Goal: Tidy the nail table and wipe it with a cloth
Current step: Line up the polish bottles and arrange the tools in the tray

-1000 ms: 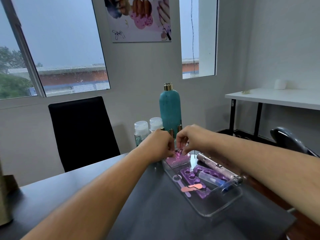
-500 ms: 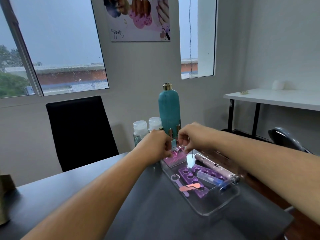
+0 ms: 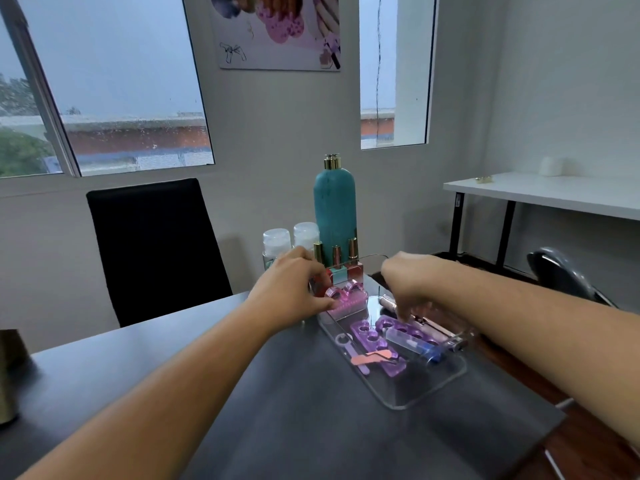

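A clear tray [image 3: 420,396] lies on the dark nail table [image 3: 294,410]. It holds purple toe separators [image 3: 377,336], a pink nail brush [image 3: 346,301], a blue-capped tube [image 3: 412,342], a pink tool [image 3: 372,358] and a metallic pen-like device [image 3: 427,323]. My left hand [image 3: 291,292] rests on the tray's far left end, fingers against the pink brush. My right hand [image 3: 407,282] hovers over the tray's far end with fingers pointing down at the purple separators; its grip is hidden.
Behind the tray stand a tall teal bottle [image 3: 335,206], two white-capped bottles [image 3: 291,237] and several small polish bottles [image 3: 337,258]. A black chair [image 3: 152,247] faces the table's far side. A white side table [image 3: 554,195] stands at the right.
My hands have parted. The right hand moved right and down from the pink brush toward the purple separators. The left hand stays at the brush.
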Motion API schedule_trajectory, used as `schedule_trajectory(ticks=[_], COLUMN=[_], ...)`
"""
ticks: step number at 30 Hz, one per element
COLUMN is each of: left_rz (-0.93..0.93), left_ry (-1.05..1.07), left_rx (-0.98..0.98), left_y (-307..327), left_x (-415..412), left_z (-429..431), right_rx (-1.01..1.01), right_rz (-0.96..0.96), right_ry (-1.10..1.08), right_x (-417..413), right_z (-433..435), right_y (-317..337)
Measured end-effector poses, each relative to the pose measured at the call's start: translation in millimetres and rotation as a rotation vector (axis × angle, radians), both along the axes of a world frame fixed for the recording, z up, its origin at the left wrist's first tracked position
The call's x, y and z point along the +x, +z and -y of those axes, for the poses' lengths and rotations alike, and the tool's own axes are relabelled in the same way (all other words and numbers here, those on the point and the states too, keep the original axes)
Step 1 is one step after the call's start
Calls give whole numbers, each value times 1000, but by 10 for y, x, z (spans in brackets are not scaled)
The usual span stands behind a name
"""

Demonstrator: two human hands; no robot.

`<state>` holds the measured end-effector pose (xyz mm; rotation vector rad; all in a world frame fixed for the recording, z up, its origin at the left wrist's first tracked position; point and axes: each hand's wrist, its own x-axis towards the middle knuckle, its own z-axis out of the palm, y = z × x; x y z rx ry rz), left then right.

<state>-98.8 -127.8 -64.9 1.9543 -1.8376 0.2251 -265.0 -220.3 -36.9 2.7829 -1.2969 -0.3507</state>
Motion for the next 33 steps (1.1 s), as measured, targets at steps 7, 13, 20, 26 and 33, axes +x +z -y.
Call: schedule_trajectory(ticks=[7, 13, 20, 26, 33], left_rz=[-287, -349, -356, -370, -372], left_ry=[60, 58, 68, 59, 50], left_rx=[17, -14, -15, 6, 8], left_y=[-155, -205, -227, -223, -221], left_x=[4, 13, 34, 27, 33], left_z=[-24, 3, 34, 35, 39], right_rx=[-146, -20, 81, 269, 521], right_rz=[50, 3, -81, 71, 358], right_ry=[38, 114, 25, -26, -183], right_x=[50, 81, 104, 79, 58], right_z=[-35, -84, -31, 14, 130], right_y=[-67, -23, -79, -3, 13])
